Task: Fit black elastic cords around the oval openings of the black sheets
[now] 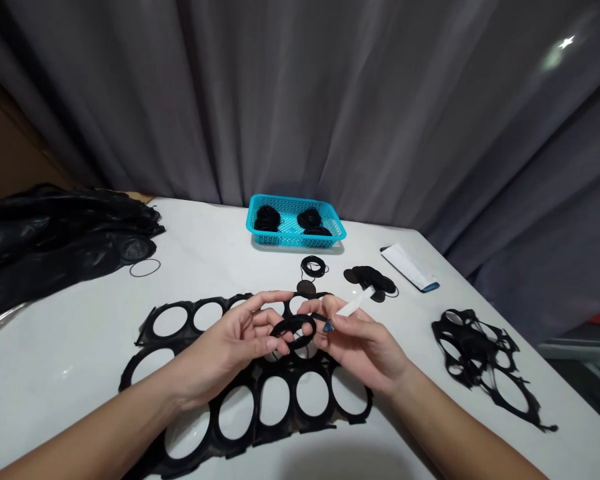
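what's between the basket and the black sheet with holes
In the head view, a small black ring bundle and a dark disc lie between the basket and the sheet.

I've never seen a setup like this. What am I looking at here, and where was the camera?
There is no machine here: you see a person's bare left hand and right hand. The single picture comes from a camera worn on that person's head, looking forward and down.

Both hands meet at a thick black ring, held by the left fingers; the right hand also pinches a slim white-and-blue item.

Beneath them, on a white table, lies a black sheet with round holes. Behind is a blue basket holding black bundles. Black scraps lie to the right, and a dark, shiny heap to the left.
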Motion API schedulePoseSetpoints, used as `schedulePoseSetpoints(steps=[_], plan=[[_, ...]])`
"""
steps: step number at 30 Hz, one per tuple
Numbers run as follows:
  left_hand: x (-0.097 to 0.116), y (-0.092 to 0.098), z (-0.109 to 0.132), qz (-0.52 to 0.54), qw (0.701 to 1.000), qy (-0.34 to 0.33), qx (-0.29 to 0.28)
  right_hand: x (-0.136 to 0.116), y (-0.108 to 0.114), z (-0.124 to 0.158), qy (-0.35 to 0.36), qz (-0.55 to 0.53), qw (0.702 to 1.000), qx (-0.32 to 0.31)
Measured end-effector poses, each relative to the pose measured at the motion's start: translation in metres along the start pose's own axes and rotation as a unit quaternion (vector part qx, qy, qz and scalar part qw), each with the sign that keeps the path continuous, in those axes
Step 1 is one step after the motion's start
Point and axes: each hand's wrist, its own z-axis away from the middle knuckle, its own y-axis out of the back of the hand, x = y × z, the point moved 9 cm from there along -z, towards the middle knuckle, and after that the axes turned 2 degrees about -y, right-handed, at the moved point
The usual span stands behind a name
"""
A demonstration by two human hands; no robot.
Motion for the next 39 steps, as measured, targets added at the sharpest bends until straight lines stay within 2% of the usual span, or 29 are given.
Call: schedulePoseSetpoints(steps=[3,5,8,10,12,14,16,19,22,24,29,34,37,39], plan=[[0.003,-0.001,0.000,-0.036,0.999,0.004,0.005,0.001,0.001,0.000,0.005,0.019,1.000,0.002],[0.011,0.002,-0.001,-0.087,0.996,0.013,0.017,0.002,0.010,0.001,0.002,0.046,0.999,0.026],[0.038,0.014,-0.011,-0.198,0.980,0.012,0.034,0.002,0.030,0.006,-0.008,0.102,0.992,0.070],[0.062,0.023,-0.026,-0.276,0.960,0.002,0.038,0.002,0.041,0.010,-0.008,0.149,0.985,0.083],[0.088,0.035,-0.050,-0.351,0.935,-0.016,0.047,0.001,0.046,0.014,0.000,0.191,0.978,0.085],[0.118,0.054,-0.081,-0.448,0.888,-0.045,0.097,0.001,0.047,0.017,0.011,0.209,0.974,0.087],[0.142,0.072,-0.118,-0.491,0.858,-0.059,0.139,0.001,0.045,0.017,0.014,0.211,0.974,0.086],[0.173,0.096,-0.174,-0.559,0.802,-0.075,0.197,0.001,0.043,0.015,0.006,0.205,0.976,0.077],[0.192,0.113,-0.219,-0.632,0.733,-0.095,0.233,-0.005,0.047,0.012,0.010,0.200,0.977,0.077],[0.190,0.120,-0.243,-0.676,0.695,-0.094,0.228,-0.010,0.051,0.010,0.017,0.203,0.976,0.079],[0.155,0.135,-0.276,-0.760,0.625,-0.028,0.174,-0.022,0.057,0.013,0.018,0.212,0.973,0.083],[0.138,0.139,-0.285,-0.810,0.569,0.015,0.141,-0.044,0.067,0.019,0.055,0.251,0.959,0.120],[0.137,0.132,-0.283,-0.824,0.554,0.015,0.118,-0.056,0.076,0.022,0.081,0.261,0.948,0.165],[0.143,0.120,-0.276,-0.828,0.549,-0.008,0.113,-0.065,0.083,0.025,0.112,0.271,0.933,0.210]])
